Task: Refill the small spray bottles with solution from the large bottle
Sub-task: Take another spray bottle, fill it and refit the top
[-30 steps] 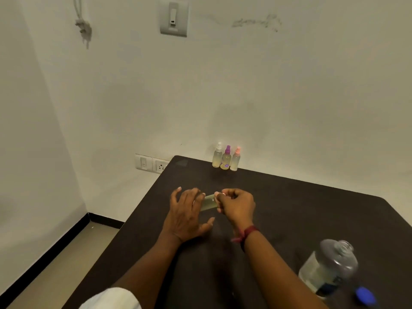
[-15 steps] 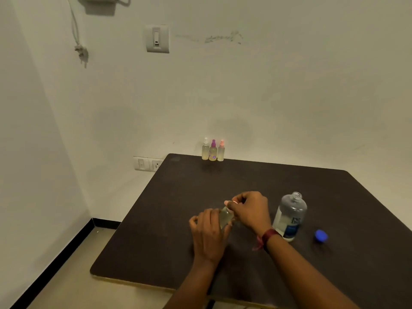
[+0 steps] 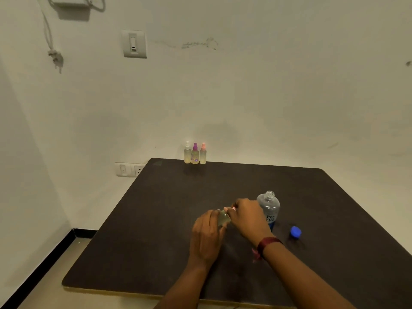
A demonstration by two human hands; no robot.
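Note:
My left hand (image 3: 208, 233) grips a small clear spray bottle (image 3: 223, 218) over the middle of the dark table (image 3: 156, 219). My right hand (image 3: 248, 216) pinches the top of that same bottle; the top itself is hidden by the fingers. Just behind my right hand stands the large clear bottle (image 3: 269, 208), uncapped, with a blue label. Its blue cap (image 3: 295, 231) lies on the table to the right. Three small spray bottles (image 3: 195, 153) with white, purple and pink tops stand in a row at the table's far edge against the wall.
The table sits in a room corner with white walls at the back and left. A wall socket (image 3: 129, 169) is beside the table's far left corner, and a switch (image 3: 133, 43) is higher on the wall. The table's front edge (image 3: 116, 291) is near me.
The view has pulled back and tilted, so the whole table now shows. Both hands keep holding the small bottle, now upright rather than lying sideways.

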